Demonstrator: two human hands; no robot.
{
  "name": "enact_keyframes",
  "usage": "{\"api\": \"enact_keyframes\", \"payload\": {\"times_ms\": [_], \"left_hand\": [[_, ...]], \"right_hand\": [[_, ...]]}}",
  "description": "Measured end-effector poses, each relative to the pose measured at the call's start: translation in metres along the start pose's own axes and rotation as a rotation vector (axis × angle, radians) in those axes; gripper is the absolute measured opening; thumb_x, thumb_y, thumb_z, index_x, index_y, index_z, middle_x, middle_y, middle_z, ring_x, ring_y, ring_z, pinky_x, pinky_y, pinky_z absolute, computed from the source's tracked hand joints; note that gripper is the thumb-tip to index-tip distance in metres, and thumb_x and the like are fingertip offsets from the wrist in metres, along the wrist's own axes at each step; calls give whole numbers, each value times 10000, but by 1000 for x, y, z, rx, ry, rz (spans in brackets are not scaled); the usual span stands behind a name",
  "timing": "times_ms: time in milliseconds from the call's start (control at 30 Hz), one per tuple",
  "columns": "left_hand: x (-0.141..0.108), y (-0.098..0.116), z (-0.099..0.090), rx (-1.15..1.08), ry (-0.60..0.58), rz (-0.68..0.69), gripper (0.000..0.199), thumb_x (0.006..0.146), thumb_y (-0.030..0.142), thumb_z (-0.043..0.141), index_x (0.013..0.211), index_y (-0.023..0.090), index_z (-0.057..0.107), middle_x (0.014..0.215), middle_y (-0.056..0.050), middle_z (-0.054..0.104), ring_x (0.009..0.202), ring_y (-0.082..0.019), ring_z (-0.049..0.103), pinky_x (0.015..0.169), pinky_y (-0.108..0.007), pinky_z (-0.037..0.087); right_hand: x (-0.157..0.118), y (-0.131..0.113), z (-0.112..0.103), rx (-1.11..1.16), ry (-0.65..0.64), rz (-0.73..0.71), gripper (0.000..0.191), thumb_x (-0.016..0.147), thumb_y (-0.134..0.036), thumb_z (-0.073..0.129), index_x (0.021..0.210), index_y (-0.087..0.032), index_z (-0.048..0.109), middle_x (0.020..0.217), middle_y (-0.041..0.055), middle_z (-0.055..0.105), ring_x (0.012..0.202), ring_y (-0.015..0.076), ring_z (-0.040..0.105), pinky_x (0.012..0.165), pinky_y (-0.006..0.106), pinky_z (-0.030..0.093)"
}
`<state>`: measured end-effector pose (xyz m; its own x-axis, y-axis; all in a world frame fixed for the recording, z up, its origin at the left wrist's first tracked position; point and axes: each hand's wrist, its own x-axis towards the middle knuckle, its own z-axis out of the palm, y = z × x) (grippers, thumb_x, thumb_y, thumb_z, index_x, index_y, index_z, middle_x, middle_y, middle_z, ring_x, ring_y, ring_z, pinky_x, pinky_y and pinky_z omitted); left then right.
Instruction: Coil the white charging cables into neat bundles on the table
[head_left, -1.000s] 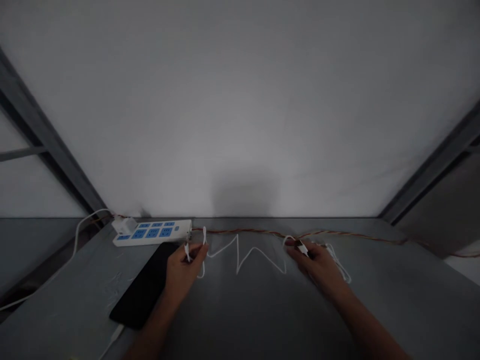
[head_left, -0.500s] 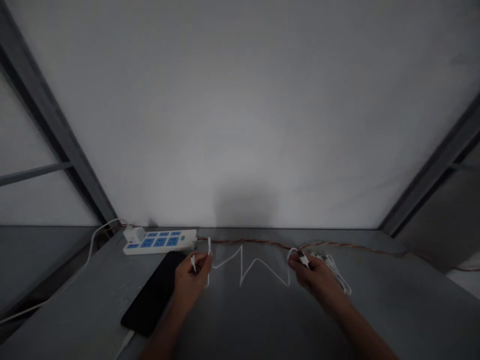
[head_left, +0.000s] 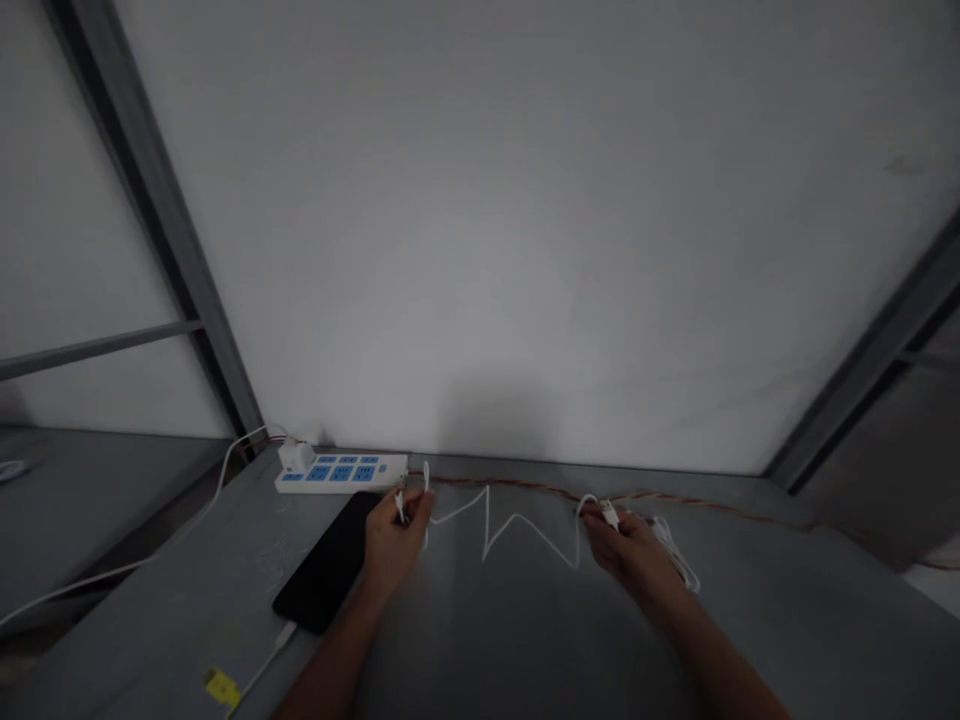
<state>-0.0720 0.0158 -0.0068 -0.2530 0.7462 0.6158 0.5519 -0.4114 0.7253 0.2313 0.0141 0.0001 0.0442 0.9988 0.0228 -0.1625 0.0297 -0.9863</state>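
White cable (head_left: 487,520) zigzags between the hands, a strand pinched in the left hand (head_left: 397,545) just right of the blue-socketed power strip (head_left: 337,473), its connector (head_left: 609,515) pinched in the right hand (head_left: 626,550) well right of that strip, and a black smartphone (head_left: 326,575) lies just before the strip.

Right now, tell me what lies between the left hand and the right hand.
The head view shows a white cable zigzagging on the grey table between the left hand and the right hand, a twisted brown wire behind it.
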Motion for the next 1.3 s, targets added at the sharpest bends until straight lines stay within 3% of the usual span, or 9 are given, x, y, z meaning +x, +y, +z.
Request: {"api": "enact_keyframes", "payload": {"times_ms": [367,533,633,767,1000,1167,1300], "left_hand": [[4,1,-4,47,171,-7,246,842,410,573,753,193,648,709,-12,619,634,-161,568,651,-272,468],[4,3,-4,39,249,-29,212,846,411,584,811,206,626,976,-67,669,902,-210,643,811,-298,486],[5,5,-3,5,226,-78,243,869,430,558,938,205,620,1048,-75,657,944,-212,638,833,-303,482],[3,5,-2,-39,176,-144,351,875,469,544,1086,192,591,895,-49,662,821,-205,644,744,-300,495],[4,2,-3,9,197,-107,263,881,445,542,861,196,624,1094,-90,640,939,-211,624,810,-306,476],[3,-5,-2,-8,150,-160,323,888,487,517,931,183,617,1140,-106,632,885,-208,627,699,-287,479],[4,-12,2,-9,126,-165,362,864,512,528,938,177,641,1060,-97,674,924,-234,636,800,-323,486]], "right_hand": [[7,11,-4,123,41,20,457,539,-502,861,754,-178,620,504,-96,268,425,52,223,431,196,205],[3,3,-1,142,60,32,438,537,-485,867,716,-186,600,495,-99,256,425,54,225,435,192,194],[2,1,0,152,74,18,426,537,-470,870,730,-188,616,492,-97,281,421,55,235,435,196,217],[3,4,0,124,74,-9,434,542,-485,855,762,-187,628,483,-97,279,415,64,237,421,207,220],[5,9,-3,95,82,-11,448,574,-509,845,791,-178,637,491,-90,278,416,68,259,406,208,227],[7,7,-5,139,55,-46,444,630,-529,830,656,-177,562,494,-93,256,416,56,223,396,203,199],[10,4,-7,221,75,-55,428,636,-513,838,669,-162,596,495,-98,262,401,46,212,381,208,171]]}}
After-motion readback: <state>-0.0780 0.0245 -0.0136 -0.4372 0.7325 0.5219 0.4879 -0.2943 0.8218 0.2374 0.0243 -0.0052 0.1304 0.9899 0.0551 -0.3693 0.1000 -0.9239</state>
